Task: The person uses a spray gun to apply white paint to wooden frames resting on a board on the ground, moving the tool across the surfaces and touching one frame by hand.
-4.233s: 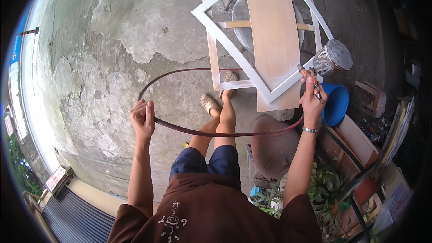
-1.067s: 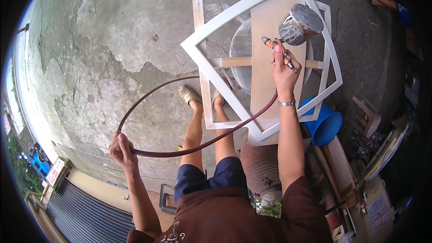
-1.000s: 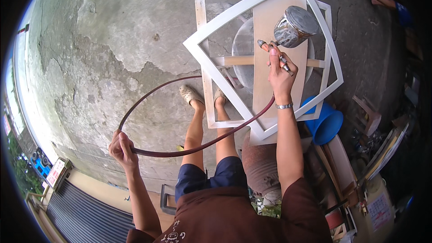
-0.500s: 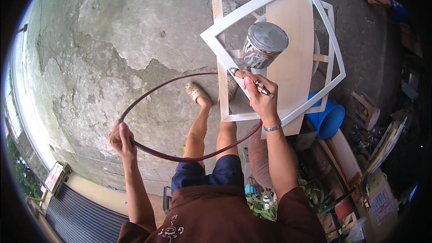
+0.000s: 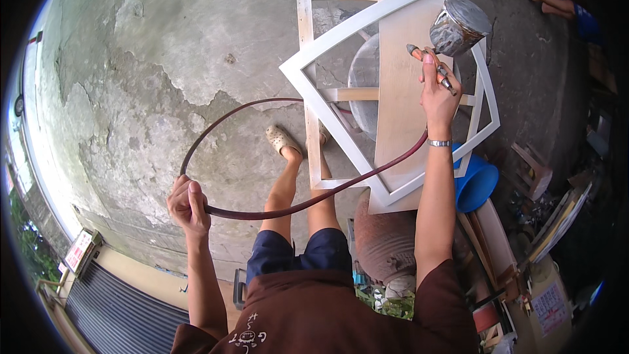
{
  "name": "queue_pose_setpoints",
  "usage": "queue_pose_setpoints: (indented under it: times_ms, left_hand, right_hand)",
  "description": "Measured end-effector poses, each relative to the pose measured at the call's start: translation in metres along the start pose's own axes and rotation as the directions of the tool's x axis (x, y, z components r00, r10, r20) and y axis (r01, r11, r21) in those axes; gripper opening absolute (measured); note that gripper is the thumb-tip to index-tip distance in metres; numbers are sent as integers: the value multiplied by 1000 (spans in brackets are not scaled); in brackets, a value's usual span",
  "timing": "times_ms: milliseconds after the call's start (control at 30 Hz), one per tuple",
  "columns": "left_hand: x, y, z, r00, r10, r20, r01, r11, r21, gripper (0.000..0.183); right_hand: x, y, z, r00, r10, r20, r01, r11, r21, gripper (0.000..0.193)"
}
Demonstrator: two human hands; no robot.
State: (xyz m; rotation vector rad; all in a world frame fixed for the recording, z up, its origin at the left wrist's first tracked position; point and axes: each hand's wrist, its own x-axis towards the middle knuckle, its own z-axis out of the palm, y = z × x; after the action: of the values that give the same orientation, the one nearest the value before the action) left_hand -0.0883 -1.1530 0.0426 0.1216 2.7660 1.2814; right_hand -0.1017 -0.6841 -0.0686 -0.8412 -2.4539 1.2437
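My right hand (image 5: 440,99) grips a spray gun (image 5: 432,69) with an orange body and a paint-smeared metal cup on it. The gun hangs over the right part of a white rectangular frame (image 5: 341,31). From the gun a dark red hose (image 5: 327,191) loops down and left to my left hand (image 5: 189,205), whose fingers are wrapped round it. Below the white frame lie a pale wooden board (image 5: 403,101) and a second frame (image 5: 305,26), partly white and partly bare wood. A round grey surface (image 5: 364,82) shows underneath, mostly hidden.
A blue bucket (image 5: 477,187) lies tipped at the right, near scrap wood (image 5: 495,236) and clutter. A large brown ribbed jar (image 5: 383,239) stands beside my legs. At the far upper right another person's legs (image 5: 553,3) reach in. The concrete floor (image 5: 144,92) has peeling patches.
My right hand has carried the spray gun to the right and away from me, across the white frame. My left hand, still on the hose, has shifted slightly right.
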Motion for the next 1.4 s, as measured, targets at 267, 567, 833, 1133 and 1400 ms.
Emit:
queue_pose_setpoints:
  times_ms: [267,567,833,1133,1400]
  left_hand:
    - [18,33,46,998,-7,63,6,1000,10,48]
    - [32,50,74,993,3,118,-4,1000,6,47]
    - [32,49,71,996,-35,78,35,999,-5,49]
    - [24,24,35,998,-52,-21,52,998,-24,52]
    - [8,4,2,997,-67,-40,66,998,-23,52]
  right_hand:
    - [94,24,-40,985,132,-115,-143,986,-89,36]
    - [177,54,-69,960,3,-281,-25,997,-74,44]
    - [200,46,-76,951,73,-300,-138,970,-199,43]
    - [110,2,-31,975,207,-84,-215,972,-98,40]
    - [34,-17,2,999,-8,53,10,999,-35,34]
